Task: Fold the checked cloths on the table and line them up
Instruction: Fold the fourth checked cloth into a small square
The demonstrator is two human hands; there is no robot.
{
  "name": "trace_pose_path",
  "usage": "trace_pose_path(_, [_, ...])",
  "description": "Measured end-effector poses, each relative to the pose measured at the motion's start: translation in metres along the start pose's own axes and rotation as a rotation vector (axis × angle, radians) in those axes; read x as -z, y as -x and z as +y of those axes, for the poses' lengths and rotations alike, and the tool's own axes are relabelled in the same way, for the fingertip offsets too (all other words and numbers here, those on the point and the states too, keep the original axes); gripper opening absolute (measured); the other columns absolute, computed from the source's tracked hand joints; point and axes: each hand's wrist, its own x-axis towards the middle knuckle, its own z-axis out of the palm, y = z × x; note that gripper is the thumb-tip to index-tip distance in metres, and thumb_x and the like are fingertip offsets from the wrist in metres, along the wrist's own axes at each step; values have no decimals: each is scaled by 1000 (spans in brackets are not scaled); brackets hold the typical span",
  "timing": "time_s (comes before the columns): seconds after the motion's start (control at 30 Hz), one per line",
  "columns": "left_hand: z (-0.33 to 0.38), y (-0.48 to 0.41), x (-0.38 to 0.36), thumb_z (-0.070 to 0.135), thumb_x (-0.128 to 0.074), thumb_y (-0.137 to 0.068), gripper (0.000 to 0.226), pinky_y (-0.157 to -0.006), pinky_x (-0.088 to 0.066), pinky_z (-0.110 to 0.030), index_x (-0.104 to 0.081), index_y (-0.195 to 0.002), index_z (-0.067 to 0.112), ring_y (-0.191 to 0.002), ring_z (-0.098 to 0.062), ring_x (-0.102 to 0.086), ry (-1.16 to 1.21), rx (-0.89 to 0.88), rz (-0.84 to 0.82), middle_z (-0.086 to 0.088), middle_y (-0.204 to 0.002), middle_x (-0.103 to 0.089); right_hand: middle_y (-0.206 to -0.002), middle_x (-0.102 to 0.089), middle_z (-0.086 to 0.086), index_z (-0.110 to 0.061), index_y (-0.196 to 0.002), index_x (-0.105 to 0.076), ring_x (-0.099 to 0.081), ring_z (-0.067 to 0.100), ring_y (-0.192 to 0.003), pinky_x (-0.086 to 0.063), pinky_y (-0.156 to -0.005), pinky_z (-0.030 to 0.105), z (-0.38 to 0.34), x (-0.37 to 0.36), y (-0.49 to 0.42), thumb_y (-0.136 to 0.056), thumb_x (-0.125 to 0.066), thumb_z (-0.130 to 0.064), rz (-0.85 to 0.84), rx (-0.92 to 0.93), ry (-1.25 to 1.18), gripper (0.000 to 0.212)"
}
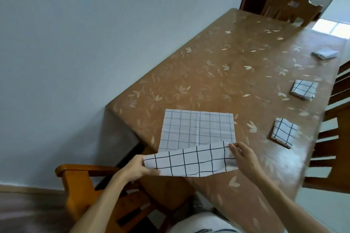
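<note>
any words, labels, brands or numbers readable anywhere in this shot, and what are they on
None can be read.
The checked cloth being folded and the folded cloths show only grid lines.
The table cover bears only a leaf pattern.
A pale patch on the far chair is too blurred to tell.

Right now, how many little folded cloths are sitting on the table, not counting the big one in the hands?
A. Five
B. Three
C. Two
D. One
B: three folded cloths lie along the right side of the table, one near, one in the middle and one far, while both hands hold the big cloth.
</note>
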Motion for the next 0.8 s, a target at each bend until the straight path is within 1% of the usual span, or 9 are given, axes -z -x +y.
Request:
trace_pose_path(0.13, [9,-16,-6,9,-78,-83,18,-72,-59,-24,-72,-99,18,-94,-18,-74,169,-31,254,3,-95,-77,-112,-62,-4,-20,-114,-60,-57,13,-102,-44,-78,27,-6,6,-1,-94,-56,-45,13,-86,-81,32])
trace_pose_path(0.23, [21,-37,-6,12,-73,-89,13,-68,-58,-24,-69,-92,23,-86,-13,-73,148,-21,326,8,-89,-76,-115,-54,-15,-25,-128,-47,-57,1,-96,-47,-75,14,-10,9,-8,-86,-71,-38,-78,-125,-136,50])
trace_pose_path(0.27, [24,-47,-5,13,-73,-90,12,-68,-57,-23,-69,-93,24,-87,-12,-72,154,-16,344,9,-88,-75,-117,-58,-10,-26,-131,-43,-60,4,-93,-52,-73,17,-6,9,-14,-83,-75,-33,-118,-146,-157,58])
trace_pose_path(0.33, [30,-67,1,17,-73,-90,12,-73,-57,-23,-70,-99,24,-92,-11,-70,147,-13,366,9,-94,-75,-129,-59,14,-26,-140,-39,-63,24,-104,-55,-90,39,3,10,-29,-80,-77,-36,-133,-182,-124,72])
trace_pose_path(0.43, [42,-96,7,23,-73,-90,14,-79,-57,-24,-71,-104,24,-94,-8,-69,87,9,391,10,-97,-75,-144,-48,7,-32,-143,-39,-50,23,-125,-42,-105,46,15,13,-53,-76,-71,-52,-142,-263,-179,77])
trace_pose_path(0.53, [58,-128,14,24,-74,-89,7,-71,-52,-15,-70,-95,22,-90,-11,-70,20,39,435,5,-91,-75,-125,-61,17,-22,-148,-34,-58,29,-118,-44,-102,45,22,7,-78,-75,-77,-48,-151,-345,-216,88])
trace_pose_path(0.63, [74,-157,16,24,-71,-91,6,-69,-52,-20,-66,-94,22,-81,-5,-66,-35,83,442,8,-87,-72,-73,-59,8,-20,-144,-37,-61,21,-73,-48,-75,38,29,1,-102,-80,-78,-34,-128,-354,-193,78])
trace_pose_path(0.77, [81,-192,15,33,-68,-93,21,-55,-38,-23,-60,-81,18,-67,-11,-58,-181,117,472,-4,-79,-67,-83,-67,9,-29,-133,-48,-67,27,-81,-57,-82,52,40,-4,-128,-86,-74,-24,13,-373,-187,55])
trace_pose_path(0.8, [82,-199,16,39,-66,-93,27,-60,-42,-26,-62,-87,13,-73,-16,-60,-234,140,478,-10,-90,-70,-89,-69,4,-32,-132,-48,-68,24,-85,-57,-84,53,45,-6,-134,-85,-75,-25,32,-392,-180,55])
